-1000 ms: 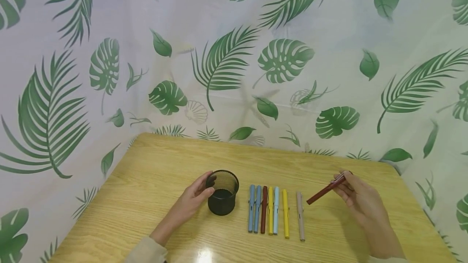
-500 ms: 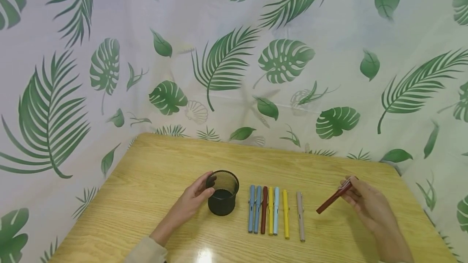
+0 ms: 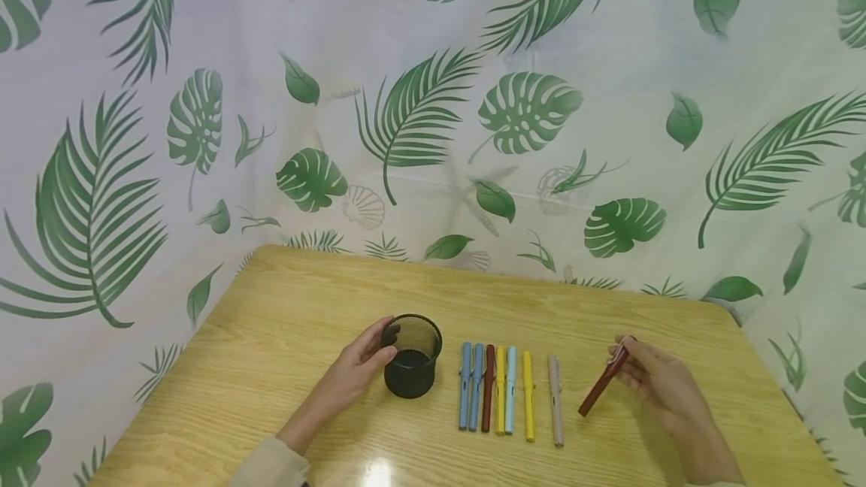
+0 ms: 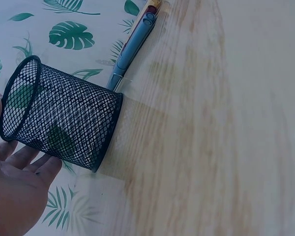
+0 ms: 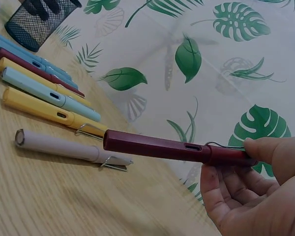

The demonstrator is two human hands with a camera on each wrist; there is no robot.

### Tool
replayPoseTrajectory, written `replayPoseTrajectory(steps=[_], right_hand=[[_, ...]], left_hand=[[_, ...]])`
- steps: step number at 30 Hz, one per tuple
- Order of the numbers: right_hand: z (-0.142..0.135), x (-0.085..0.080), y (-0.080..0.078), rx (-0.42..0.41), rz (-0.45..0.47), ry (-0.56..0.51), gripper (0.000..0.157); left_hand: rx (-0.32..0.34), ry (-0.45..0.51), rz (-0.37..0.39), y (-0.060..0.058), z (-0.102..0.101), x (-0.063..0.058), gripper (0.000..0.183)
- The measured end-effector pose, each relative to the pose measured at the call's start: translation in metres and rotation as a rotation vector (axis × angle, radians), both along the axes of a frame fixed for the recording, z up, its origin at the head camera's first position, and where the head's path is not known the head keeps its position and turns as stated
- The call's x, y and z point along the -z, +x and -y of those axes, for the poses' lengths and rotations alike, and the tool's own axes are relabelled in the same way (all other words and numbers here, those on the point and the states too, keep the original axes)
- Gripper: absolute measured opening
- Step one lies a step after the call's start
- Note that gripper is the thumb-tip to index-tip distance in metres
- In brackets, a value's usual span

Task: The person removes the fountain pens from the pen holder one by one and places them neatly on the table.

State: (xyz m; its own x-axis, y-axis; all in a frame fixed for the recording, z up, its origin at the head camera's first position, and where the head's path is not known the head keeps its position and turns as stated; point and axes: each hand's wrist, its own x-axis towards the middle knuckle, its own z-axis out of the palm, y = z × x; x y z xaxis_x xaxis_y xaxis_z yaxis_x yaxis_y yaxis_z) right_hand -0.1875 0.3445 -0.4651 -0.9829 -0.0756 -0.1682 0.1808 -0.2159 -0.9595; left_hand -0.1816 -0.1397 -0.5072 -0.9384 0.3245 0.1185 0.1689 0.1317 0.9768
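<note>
My left hand (image 3: 352, 368) grips the black mesh pen cup (image 3: 410, 378) at its left side, thumb near the rim and fingers round the back. Nothing shows inside the cup. Over the table's right part, my right hand (image 3: 666, 389) pinches a dark red pen (image 3: 602, 385) by its capped end, the clip showing. This pen slants down to the left, and the right wrist view shows it above the tabletop. Left of it lies a grey-pink pen (image 3: 556, 400), then a yellow pen (image 3: 529, 397). A light blue pen (image 3: 510, 389) comes after these.
Closer to the cup lie another yellow pen (image 3: 501, 391), a second dark red pen (image 3: 488, 388) and two blue pens (image 3: 464, 385), side by side. The wooden table (image 3: 325, 291) meets a leaf-patterned cloth (image 3: 433, 119) at its back and sides.
The right hand moved slightly right, then back left and a little nearer the table's front. Its pen now points more steeply downward. The left hand and cup stay put.
</note>
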Motion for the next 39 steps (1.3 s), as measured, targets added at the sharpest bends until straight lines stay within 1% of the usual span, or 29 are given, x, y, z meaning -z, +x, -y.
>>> replayPoseTrajectory(steps=[15,18,21,24,28,31,34,39], right_hand=[[0.012,0.017,-0.005,-0.028,0.069,0.127,0.023],[0.013,0.02,-0.006,-0.04,0.072,0.165,0.024],[0.016,0.022,-0.008,-0.032,0.075,0.206,0.027],[0.02,0.023,-0.009,-0.035,0.072,0.269,0.035],[0.027,0.023,-0.008,-0.036,0.07,0.377,0.056],[0.031,0.022,-0.007,-0.031,0.067,0.466,0.063],[0.035,0.022,-0.007,-0.028,0.06,0.567,0.064],[0.041,0.024,-0.01,0.009,0.051,0.657,0.057]], left_hand=[[0.003,-0.006,-0.001,-0.001,0.0,0.0,0.063],[0.002,-0.011,-0.003,-0.001,0.0,0.0,0.064],[0.001,-0.013,-0.003,-0.001,0.0,0.001,0.064],[0.003,-0.01,-0.004,0.0,0.0,0.001,0.064],[0.004,-0.001,-0.008,-0.001,0.0,0.002,0.063],[0.0,-0.003,-0.008,-0.001,0.0,0.002,0.063],[0.0,-0.006,-0.008,-0.001,0.0,0.002,0.063],[0.002,-0.008,-0.007,-0.001,0.0,0.002,0.064]])
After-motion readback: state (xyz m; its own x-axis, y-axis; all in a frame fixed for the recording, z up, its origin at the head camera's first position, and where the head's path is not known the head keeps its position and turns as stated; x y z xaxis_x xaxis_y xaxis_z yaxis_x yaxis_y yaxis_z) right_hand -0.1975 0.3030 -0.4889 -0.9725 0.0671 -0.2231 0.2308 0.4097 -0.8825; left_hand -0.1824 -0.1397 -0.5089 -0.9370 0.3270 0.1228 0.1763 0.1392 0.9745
